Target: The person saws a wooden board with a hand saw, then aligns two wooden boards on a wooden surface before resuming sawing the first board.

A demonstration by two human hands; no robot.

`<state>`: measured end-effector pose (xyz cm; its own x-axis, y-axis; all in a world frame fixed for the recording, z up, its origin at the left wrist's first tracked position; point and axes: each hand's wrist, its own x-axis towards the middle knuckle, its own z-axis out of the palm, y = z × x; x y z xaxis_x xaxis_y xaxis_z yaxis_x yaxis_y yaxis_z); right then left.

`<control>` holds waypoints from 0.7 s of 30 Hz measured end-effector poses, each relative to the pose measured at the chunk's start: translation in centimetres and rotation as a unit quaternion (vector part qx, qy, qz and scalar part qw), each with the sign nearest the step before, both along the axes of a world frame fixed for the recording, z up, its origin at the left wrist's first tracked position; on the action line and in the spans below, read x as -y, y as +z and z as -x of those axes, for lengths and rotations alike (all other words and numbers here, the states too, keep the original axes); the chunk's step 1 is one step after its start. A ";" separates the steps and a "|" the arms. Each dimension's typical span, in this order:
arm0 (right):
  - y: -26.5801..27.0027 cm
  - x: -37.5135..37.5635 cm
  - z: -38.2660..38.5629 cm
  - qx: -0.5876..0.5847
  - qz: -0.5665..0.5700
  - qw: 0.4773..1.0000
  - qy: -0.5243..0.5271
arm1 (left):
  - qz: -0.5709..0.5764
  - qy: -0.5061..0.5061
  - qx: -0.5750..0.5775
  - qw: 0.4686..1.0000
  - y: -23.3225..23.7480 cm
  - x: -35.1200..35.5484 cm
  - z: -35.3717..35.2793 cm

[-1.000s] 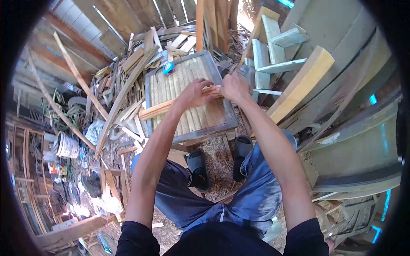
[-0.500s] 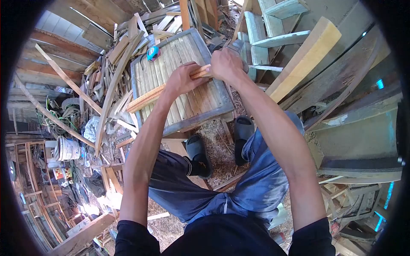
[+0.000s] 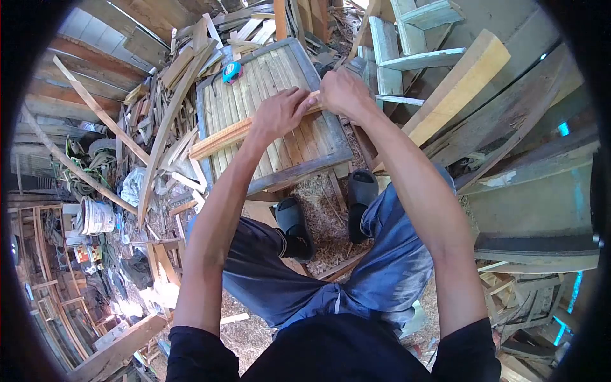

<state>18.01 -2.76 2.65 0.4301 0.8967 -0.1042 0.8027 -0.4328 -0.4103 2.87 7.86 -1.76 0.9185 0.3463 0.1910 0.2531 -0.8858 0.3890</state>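
A light wooden strip [image 3: 219, 140] lies slanting across a slatted wooden panel with a grey frame [image 3: 299, 167]. My left hand [image 3: 278, 114] is closed round the strip near its middle, its fingers partly hidden. At the strip's right end my right hand [image 3: 340, 91] is closed, close beside my left hand. Its fingers are turned away, and what they hold cannot be made out. A teal and pink tape measure [image 3: 232, 72] rests on the panel's upper left part.
Scrap wood [image 3: 181, 73] is heaped left of the panel. A thick pale beam [image 3: 455, 86] and a whitish step frame [image 3: 423, 60] stand at the right. A white bucket [image 3: 97, 216] is at the left. My sandals [image 3: 291, 216] are on shavings below the panel.
My left hand has shifted slightly right and up along the strip, nearer my right hand. The grey tool seen by my right hand earlier no longer shows clearly. The view has shifted slightly.
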 end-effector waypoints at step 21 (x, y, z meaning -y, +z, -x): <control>1.1 13.5 4.6 -0.423 -0.337 0.797 -0.267 | -0.067 -0.028 -0.033 0.997 -1.8 -1.2 0.0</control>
<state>13.46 -16.30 3.71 0.8009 0.5843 -0.1308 -0.1098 -0.0713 -0.9914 2.88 9.04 -3.55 0.9476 0.2700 0.1706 0.2232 -0.9419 0.2511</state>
